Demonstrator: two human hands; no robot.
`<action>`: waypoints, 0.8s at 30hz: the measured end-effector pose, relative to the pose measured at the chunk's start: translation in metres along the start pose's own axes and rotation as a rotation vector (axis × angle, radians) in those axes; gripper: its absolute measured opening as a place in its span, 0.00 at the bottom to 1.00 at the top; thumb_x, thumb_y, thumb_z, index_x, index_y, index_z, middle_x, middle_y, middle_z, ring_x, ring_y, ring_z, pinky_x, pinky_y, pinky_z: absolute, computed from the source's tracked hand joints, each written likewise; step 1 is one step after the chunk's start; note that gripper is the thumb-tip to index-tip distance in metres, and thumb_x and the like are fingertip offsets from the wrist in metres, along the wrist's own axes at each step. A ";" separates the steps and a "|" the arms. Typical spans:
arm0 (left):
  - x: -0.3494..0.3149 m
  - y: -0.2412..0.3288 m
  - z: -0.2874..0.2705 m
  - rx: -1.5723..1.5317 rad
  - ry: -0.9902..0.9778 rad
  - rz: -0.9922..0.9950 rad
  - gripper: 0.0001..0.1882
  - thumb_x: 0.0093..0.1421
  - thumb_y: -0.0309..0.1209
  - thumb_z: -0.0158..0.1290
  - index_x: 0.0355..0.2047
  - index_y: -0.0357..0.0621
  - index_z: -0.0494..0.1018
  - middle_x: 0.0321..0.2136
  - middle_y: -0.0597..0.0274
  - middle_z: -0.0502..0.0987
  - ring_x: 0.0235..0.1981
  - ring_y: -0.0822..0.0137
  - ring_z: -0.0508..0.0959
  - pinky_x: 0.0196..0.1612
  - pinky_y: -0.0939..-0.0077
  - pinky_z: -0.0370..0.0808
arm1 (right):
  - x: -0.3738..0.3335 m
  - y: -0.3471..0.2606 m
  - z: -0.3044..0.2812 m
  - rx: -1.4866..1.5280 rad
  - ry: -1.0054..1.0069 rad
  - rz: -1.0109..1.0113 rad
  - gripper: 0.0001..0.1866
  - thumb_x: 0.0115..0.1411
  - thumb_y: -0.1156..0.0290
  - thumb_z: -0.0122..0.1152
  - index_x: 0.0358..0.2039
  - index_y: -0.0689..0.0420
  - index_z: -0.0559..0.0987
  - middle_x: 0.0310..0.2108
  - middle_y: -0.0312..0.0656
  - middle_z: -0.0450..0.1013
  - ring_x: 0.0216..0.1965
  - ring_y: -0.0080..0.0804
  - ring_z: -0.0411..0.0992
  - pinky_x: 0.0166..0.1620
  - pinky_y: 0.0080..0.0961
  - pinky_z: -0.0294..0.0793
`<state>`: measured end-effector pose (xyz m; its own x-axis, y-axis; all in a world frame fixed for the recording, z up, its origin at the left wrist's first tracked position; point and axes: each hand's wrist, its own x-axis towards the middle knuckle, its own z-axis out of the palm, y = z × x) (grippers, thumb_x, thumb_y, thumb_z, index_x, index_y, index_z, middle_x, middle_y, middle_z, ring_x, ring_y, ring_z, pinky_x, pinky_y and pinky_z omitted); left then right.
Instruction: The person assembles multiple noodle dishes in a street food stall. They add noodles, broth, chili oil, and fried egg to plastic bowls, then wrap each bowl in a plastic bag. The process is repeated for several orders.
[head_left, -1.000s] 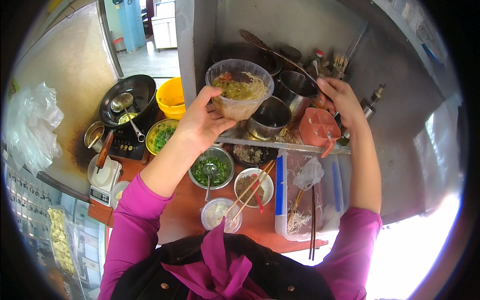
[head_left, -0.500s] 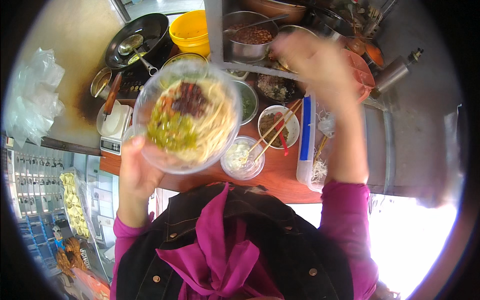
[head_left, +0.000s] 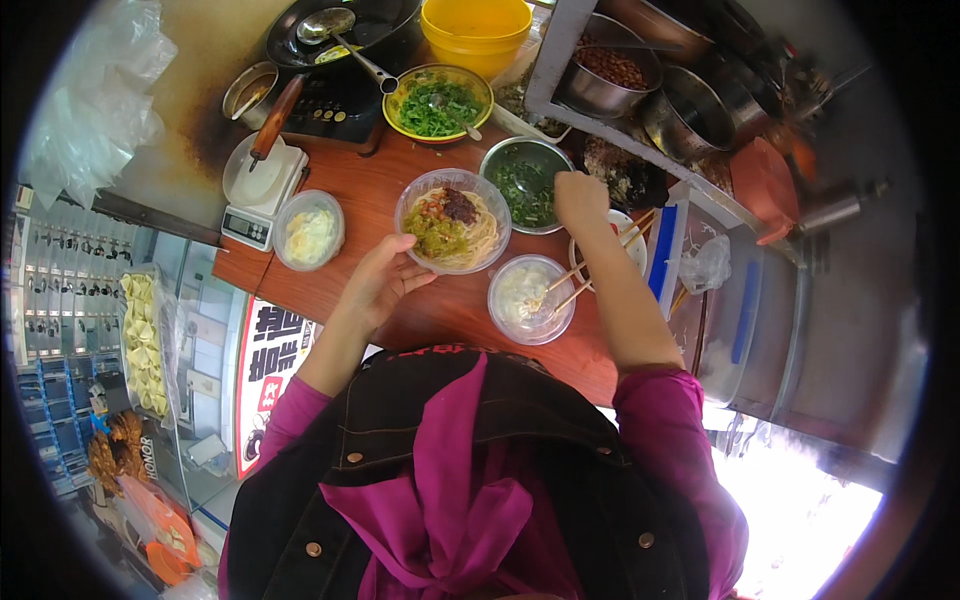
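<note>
A clear plastic bowl (head_left: 464, 268) holds noodles (head_left: 484, 236) topped with yellow-green pickles and a dark red sauce. My left hand (head_left: 385, 277) grips its near left side, thumb at the rim and fingers underneath. Over the right edge of a steel bowl (head_left: 497, 152) of chopped greens in liquid, my right hand (head_left: 583, 200) is closed; whatever its fingers hold is hidden. Below that hand, a white bowl (head_left: 637, 262) is partly covered by my forearm. Chopsticks (head_left: 572, 294) lean in a clear tub (head_left: 498, 318) of white food, nearest my body.
A kitchen scale (head_left: 250, 226) and another clear tub (head_left: 334, 240) of pale food stand left. Behind are a yellow-rimmed bowl (head_left: 395, 118) of chopped herbs, a wok (head_left: 385, 22) with a ladle (head_left: 350, 45), and a yellow bucket (head_left: 475, 35). A metal ledge (head_left: 545, 80) borders the right.
My left hand has lowered the noodle bowl from close to my view toward the table. My right hand has moved down from the back pots to the steel bowl. My view has shifted.
</note>
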<state>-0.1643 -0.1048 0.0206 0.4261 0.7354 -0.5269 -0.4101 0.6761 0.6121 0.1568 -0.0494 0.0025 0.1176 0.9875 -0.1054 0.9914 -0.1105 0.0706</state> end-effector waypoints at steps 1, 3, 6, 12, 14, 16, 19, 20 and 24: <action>0.006 -0.002 -0.002 0.003 0.009 -0.017 0.23 0.57 0.39 0.57 0.49 0.40 0.68 0.45 0.54 0.74 0.46 0.58 0.76 0.51 0.64 0.73 | -0.004 0.001 -0.004 -0.080 0.111 -0.022 0.08 0.54 0.72 0.56 0.26 0.54 0.84 0.33 0.47 0.79 0.32 0.42 0.80 0.33 0.35 0.79; 0.021 -0.005 -0.005 0.017 0.012 -0.041 0.24 0.56 0.40 0.57 0.49 0.40 0.68 0.45 0.54 0.74 0.46 0.58 0.75 0.51 0.64 0.73 | -0.009 -0.001 -0.006 -0.096 0.100 -0.046 0.07 0.54 0.73 0.55 0.26 0.55 0.82 0.31 0.48 0.79 0.33 0.42 0.80 0.33 0.36 0.79; 0.036 -0.012 -0.010 0.021 0.013 -0.075 0.26 0.56 0.41 0.57 0.50 0.40 0.67 0.46 0.54 0.73 0.46 0.59 0.75 0.51 0.65 0.73 | -0.017 -0.008 0.007 0.054 0.032 -0.077 0.08 0.55 0.70 0.56 0.29 0.55 0.82 0.29 0.50 0.78 0.32 0.46 0.78 0.35 0.39 0.78; 0.045 -0.014 -0.017 0.023 0.013 -0.127 0.26 0.56 0.41 0.57 0.50 0.40 0.67 0.46 0.54 0.73 0.46 0.59 0.75 0.51 0.65 0.73 | -0.022 0.003 0.014 0.598 -0.057 0.080 0.10 0.54 0.67 0.58 0.31 0.57 0.82 0.33 0.51 0.77 0.37 0.50 0.76 0.42 0.43 0.75; 0.046 -0.014 -0.019 0.043 -0.011 -0.113 0.26 0.56 0.41 0.57 0.50 0.40 0.67 0.47 0.55 0.73 0.47 0.60 0.74 0.51 0.65 0.73 | -0.029 0.015 0.004 0.626 0.004 0.043 0.10 0.55 0.66 0.57 0.32 0.57 0.82 0.33 0.51 0.77 0.37 0.50 0.76 0.42 0.42 0.74; 0.046 -0.014 -0.019 0.046 -0.025 -0.108 0.25 0.57 0.41 0.56 0.50 0.40 0.67 0.47 0.56 0.73 0.47 0.60 0.74 0.52 0.65 0.72 | -0.040 0.020 -0.008 0.615 0.085 0.057 0.10 0.56 0.67 0.58 0.34 0.58 0.82 0.32 0.51 0.77 0.36 0.50 0.76 0.41 0.41 0.74; 0.048 -0.014 -0.019 0.033 -0.043 -0.122 0.24 0.58 0.40 0.55 0.50 0.40 0.67 0.47 0.56 0.73 0.47 0.60 0.74 0.53 0.64 0.70 | -0.067 0.014 -0.027 0.560 0.239 0.097 0.10 0.55 0.69 0.60 0.36 0.59 0.81 0.30 0.51 0.77 0.34 0.49 0.76 0.39 0.39 0.74; 0.048 -0.014 -0.018 0.026 -0.045 -0.126 0.23 0.59 0.40 0.54 0.50 0.40 0.67 0.47 0.56 0.73 0.47 0.60 0.74 0.54 0.64 0.70 | -0.076 0.009 -0.031 0.620 0.253 0.084 0.10 0.56 0.69 0.60 0.36 0.59 0.81 0.30 0.51 0.77 0.34 0.49 0.76 0.38 0.38 0.74; 0.044 -0.013 -0.014 0.035 -0.024 -0.101 0.22 0.59 0.39 0.54 0.50 0.40 0.68 0.47 0.56 0.74 0.47 0.60 0.75 0.54 0.63 0.70 | -0.105 -0.023 -0.037 0.660 0.352 -0.084 0.09 0.56 0.72 0.60 0.37 0.59 0.80 0.33 0.48 0.77 0.31 0.48 0.76 0.34 0.36 0.75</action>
<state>-0.1516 -0.0808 -0.0190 0.4830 0.6619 -0.5733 -0.3361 0.7447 0.5766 0.1194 -0.1464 0.0489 0.1239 0.9610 0.2471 0.8383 0.0319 -0.5443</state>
